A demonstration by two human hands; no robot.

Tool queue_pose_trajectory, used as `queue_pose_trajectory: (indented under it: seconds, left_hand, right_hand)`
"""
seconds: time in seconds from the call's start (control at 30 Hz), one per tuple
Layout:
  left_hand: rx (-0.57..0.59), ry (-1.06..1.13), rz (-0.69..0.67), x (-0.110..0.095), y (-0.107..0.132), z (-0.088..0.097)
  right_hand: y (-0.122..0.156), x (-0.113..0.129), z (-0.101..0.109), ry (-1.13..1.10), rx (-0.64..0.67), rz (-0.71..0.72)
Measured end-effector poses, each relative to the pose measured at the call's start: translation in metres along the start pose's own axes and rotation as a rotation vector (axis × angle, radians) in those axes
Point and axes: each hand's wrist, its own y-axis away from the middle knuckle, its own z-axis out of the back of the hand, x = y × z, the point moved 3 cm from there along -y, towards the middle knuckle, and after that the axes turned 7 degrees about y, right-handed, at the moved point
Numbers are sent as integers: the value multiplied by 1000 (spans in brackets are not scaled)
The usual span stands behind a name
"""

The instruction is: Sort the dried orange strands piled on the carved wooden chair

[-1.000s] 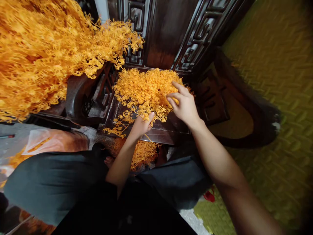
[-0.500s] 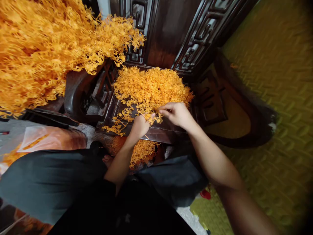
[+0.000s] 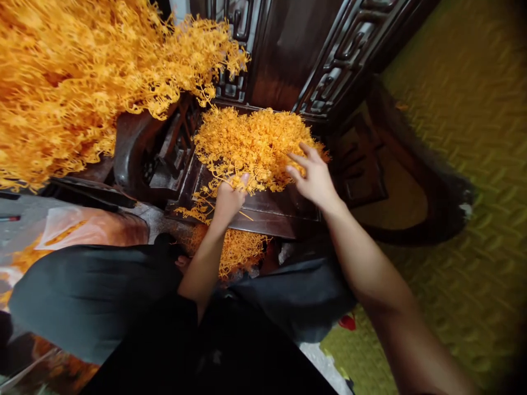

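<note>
A heap of orange plastic flower-like pieces point(image 3: 255, 137) lies on the seat of a dark carved wooden chair point(image 3: 280, 206). My left hand point(image 3: 230, 198) is closed at the heap's front edge, pinching an orange stem piece whose thin end sticks out below the fingers. Fingers spread, my right hand point(image 3: 315, 178) hovers by the heap's right side and appears to hold nothing. Loose orange strands point(image 3: 193, 211) trail over the seat's front left corner.
A much larger orange pile point(image 3: 74, 82) rises at upper left beside the chair's armrest point(image 3: 132, 145). Below the seat sits more orange material point(image 3: 242, 249). A plastic bag point(image 3: 99, 225) stands on the floor at left. Yellow-green textured matting point(image 3: 473, 247) spans the right side.
My right hand has moved away from my left, up and to the right, and its fingers have opened. My left hand has shifted slightly up and left, still pinching the stem piece.
</note>
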Motion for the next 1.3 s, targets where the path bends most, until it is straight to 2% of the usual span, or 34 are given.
queue_pose_trajectory:
  seconds: [0.03,0.1,0.17,0.23,0.33,0.43,0.5,0.6,0.67,0.73,0.8,0.93,1.1,1.2,1.3]
  left_hand:
    - [-7,46,24,1,1,-2]
    - [23,101,39,1,3,-8]
    - [69,164,63,0,6,-13]
    - [76,219,100,-3,9,-14]
    - [33,318,163,-13,12,-8]
    - [9,418,166,-30,14,2]
    - [11,470,163,-37,14,6]
    - [58,497,206,-33,14,3]
    - [82,474,235,-26,14,-4]
    - [94,443,250,-20,15,-11]
    - [121,409,260,-15,16,-17]
    - [261,326,316,-8,19,-23]
    - [520,257,228,-6,19,-21]
    - [538,311,329,-7,20,-17]
    - [501,355,376,-13,21,-12]
  right_hand:
    - [6,15,-9,-33,73,27]
    - [17,39,-26,-213,218,-22]
    - [23,51,-38,-357,281,-88]
    - [20,47,-40,-300,234,-18]
    - [4,17,-27,3,64,141]
    - [-14,-18,-8,162,-91,52]
    - [-16,-18,-2,177,-126,44]
    - [1,25,-7,113,-144,176]
    - [16,62,-17,-1,-87,264]
    - [25,86,-26,-125,-17,253]
    - [28,94,-31,-213,28,216]
    - [23,82,-30,-313,46,208]
    - [18,70,-25,-259,23,194]
    - [7,53,-16,-73,-23,228]
    - [-12,14,4,59,-231,73]
